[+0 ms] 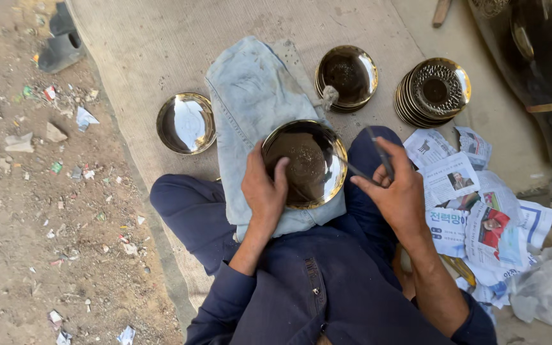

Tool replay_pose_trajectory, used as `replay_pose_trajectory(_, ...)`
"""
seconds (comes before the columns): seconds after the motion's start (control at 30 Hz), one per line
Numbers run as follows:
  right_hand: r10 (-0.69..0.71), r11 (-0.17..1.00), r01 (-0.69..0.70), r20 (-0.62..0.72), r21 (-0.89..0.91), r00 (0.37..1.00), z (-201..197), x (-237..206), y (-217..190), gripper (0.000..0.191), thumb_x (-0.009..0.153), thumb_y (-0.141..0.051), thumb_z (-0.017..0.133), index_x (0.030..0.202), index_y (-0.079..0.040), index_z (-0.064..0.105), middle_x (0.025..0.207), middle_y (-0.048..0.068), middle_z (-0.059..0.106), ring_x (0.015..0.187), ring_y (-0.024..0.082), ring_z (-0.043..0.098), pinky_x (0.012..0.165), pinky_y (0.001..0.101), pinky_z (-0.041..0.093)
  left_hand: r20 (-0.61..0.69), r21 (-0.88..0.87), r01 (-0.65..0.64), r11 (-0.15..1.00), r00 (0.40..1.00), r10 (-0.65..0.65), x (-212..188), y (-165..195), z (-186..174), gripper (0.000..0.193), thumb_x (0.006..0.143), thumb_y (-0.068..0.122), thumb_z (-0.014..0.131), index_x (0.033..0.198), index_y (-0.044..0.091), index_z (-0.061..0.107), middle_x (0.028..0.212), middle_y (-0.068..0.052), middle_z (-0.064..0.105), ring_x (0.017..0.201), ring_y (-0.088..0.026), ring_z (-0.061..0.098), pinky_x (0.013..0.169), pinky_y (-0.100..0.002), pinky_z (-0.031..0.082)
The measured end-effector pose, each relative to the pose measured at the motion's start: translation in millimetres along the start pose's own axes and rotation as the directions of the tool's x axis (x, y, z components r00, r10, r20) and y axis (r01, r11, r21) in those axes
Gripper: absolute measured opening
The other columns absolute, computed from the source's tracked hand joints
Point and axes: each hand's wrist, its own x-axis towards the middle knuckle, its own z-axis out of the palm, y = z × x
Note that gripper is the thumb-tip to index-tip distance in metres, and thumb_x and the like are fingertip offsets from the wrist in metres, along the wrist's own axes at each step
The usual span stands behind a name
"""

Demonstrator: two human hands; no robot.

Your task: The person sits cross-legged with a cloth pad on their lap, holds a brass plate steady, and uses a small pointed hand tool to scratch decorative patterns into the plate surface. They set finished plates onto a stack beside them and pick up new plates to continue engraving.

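Two hands work over one round metal plate that rests on a pale blue cloth spread across the person's lap. The left hand lies flat on the plate's near-left rim, fingers only lightly curled and thumb pressed to the edge, steadying it rather than gripping it. The right hand is closed round a thin dark tool, pinched between thumb and fingers like a pen.

Judging by this, the step in hand is working the plate's surface with the tool's tip: the plate's centre looks dull and dusty brown, while its rim is bright. The next move would seem to call for a firm hold from the left hand, so the plate cannot spin or slide on the cloth, and a controlled press from the right.

The tool's long axis runs roughly from upper right, above the right hand, down and left; its thin end points toward the plate's right rim and seems to touch it, though the contact is too small to be sure. The plate lies face up, being round, with no long axis.

On the mat ahead lie a single shiny plate, a short stack and a taller stack; newspaper sheets lie to the right.
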Motion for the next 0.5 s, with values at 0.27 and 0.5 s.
replay_pose_trajectory(0.27, -0.305, 0.813, 0.381, 0.235, -0.440, 0.923, 123.3, -45.6, 68.4, 0.072, 0.079, -0.028, 0.085, 0.146, -0.025, 0.058, 0.083, 0.004, 0.065, 0.069, 0.027, 0.068, 0.057, 0.0419, 0.052, 0.196, 0.217, 0.001, 0.976, 0.980, -0.045, -78.8, -95.6, 52.1, 0.113, 0.061, 0.034, 0.095, 0.149, -0.003, 0.036, 0.127, -0.021, 0.054, 0.111, -0.039, 0.055, 0.089, -0.042, 0.050)
replay_pose_trajectory(0.5, -0.206, 0.793, 0.371, 0.359, -0.483, 0.910, 190.3, -87.6, -11.4, 0.072, 0.085, -0.027, 0.079, 0.151, -0.020, 0.051, 0.084, 0.007, 0.064, 0.066, 0.028, 0.069, 0.057, 0.0417, 0.054, 0.205, 0.176, -0.001, 0.984, 0.978, -0.035, -84.3, -148.3, -33.7, 0.112, 0.061, 0.032, 0.096, 0.148, -0.003, 0.034, 0.125, -0.021, 0.052, 0.107, -0.037, 0.056, 0.085, -0.043, 0.051)
